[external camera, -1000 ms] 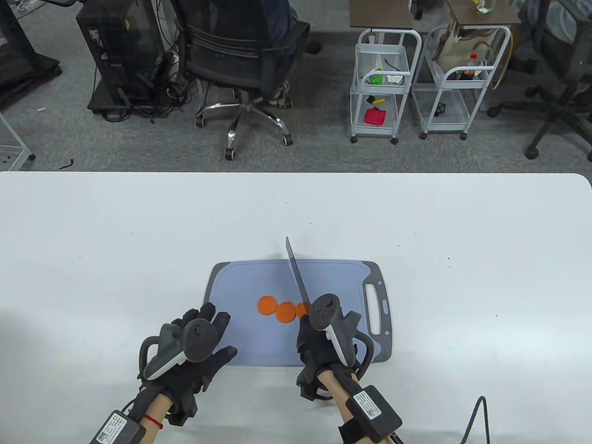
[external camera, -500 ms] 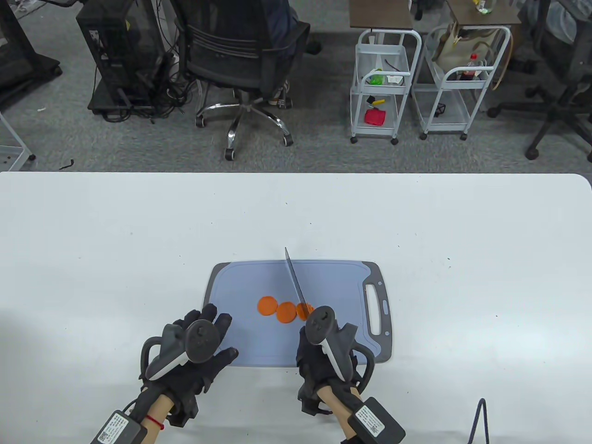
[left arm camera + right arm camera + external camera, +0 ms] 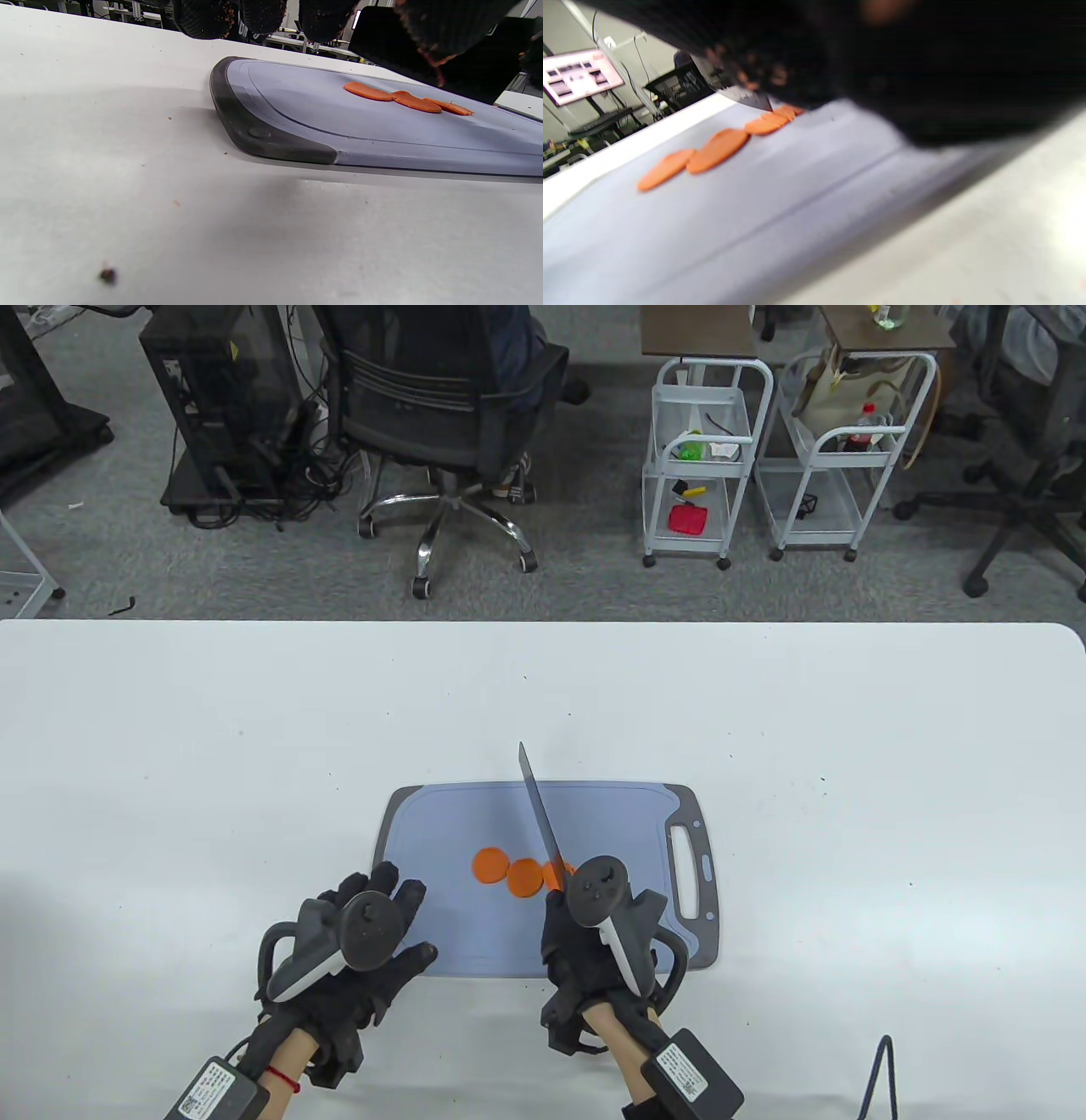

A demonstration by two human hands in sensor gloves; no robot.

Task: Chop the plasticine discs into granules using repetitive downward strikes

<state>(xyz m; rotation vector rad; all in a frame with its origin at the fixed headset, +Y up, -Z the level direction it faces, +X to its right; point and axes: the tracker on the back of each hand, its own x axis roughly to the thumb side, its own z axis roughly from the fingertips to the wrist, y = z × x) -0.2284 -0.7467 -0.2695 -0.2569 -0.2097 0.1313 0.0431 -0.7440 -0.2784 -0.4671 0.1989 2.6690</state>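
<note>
Table view shows the right hand with fingers wrapped around the handle of a knife, its blade angled up and away above the rightmost of three orange plasticine discs. These discs lie in a touching row on the blue-grey cutting board, just ahead of those fingers. Left hand rests with fingers spread on the board's near left corner and the white tabletop, discs to their right.

Bright, even, from overhead in the table view; sharp throughout, with slight bowing of the white table at its far edge. Soft shadow cast beneath the cutting board in the left wrist view, focus crisp there. Heavily smeared by motion in the right wrist view, the right hand reduced to a dark blur.
</note>
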